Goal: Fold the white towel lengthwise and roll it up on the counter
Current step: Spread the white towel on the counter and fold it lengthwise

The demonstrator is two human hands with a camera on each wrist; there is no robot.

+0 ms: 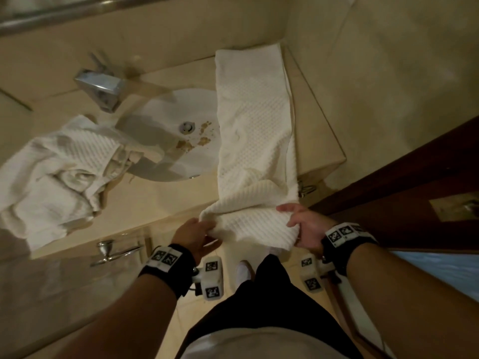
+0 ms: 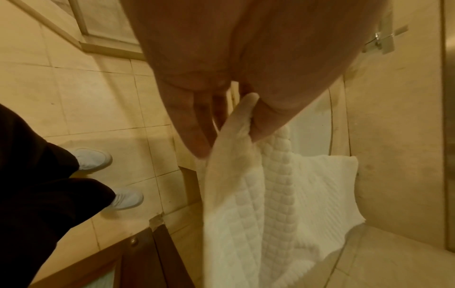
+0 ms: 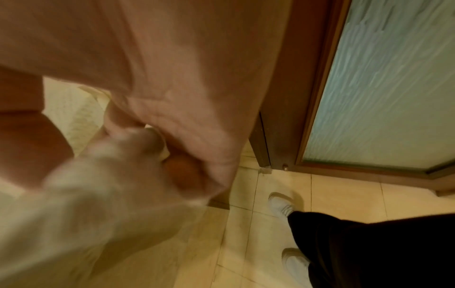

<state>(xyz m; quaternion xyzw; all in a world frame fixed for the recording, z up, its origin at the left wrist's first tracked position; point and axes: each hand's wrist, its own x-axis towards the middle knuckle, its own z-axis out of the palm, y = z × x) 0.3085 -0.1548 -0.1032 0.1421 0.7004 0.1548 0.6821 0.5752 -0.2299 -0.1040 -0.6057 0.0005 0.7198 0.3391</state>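
Currently the white waffle towel lies lengthwise on the bench beside the sink. Left hand and right hand each pinch its near end, overhanging the bench edge.

Head view looks steeply down; both wrist views sit close, sharing the white towel and floor.
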